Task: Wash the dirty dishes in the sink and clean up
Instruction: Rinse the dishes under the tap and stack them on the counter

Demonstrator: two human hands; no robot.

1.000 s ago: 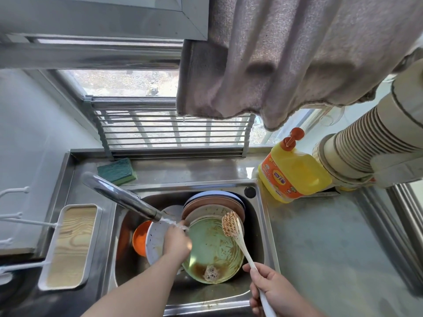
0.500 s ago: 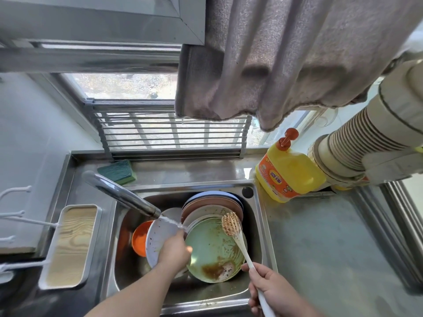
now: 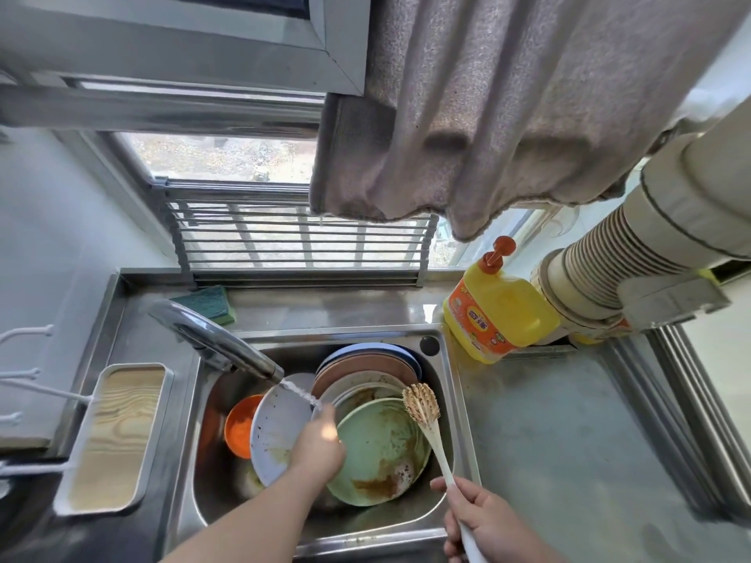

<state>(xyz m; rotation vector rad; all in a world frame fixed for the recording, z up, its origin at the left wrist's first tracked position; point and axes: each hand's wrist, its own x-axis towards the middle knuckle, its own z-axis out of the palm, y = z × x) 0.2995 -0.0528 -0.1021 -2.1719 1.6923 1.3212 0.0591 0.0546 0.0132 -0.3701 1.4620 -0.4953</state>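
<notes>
A steel sink (image 3: 455, 400) holds several dirty dishes. My left hand (image 3: 319, 442) grips the left rim of a green plate (image 3: 378, 453) smeared with brown sauce and tilts it under the tap's water stream (image 3: 300, 394). My right hand (image 3: 487, 522) holds the white handle of a dish brush (image 3: 420, 404), whose bristle head hovers over the plate's upper right edge. A white plate (image 3: 274, 428) leans to the left, with an orange bowl (image 3: 242, 426) behind it. More plates (image 3: 365, 367) are stacked at the back.
The tap (image 3: 211, 339) reaches over the sink from the left. A green sponge (image 3: 209, 302) lies behind it. A yellow detergent bottle (image 3: 498, 314) stands at the right, by stacked paper cups (image 3: 601, 262). A white tray (image 3: 113, 436) sits left. A towel (image 3: 508, 107) hangs overhead.
My left hand has shifted its hold and tilted the green plate more, and the brown sauce water has pooled at the plate's lower edge. The brush has barely moved.
</notes>
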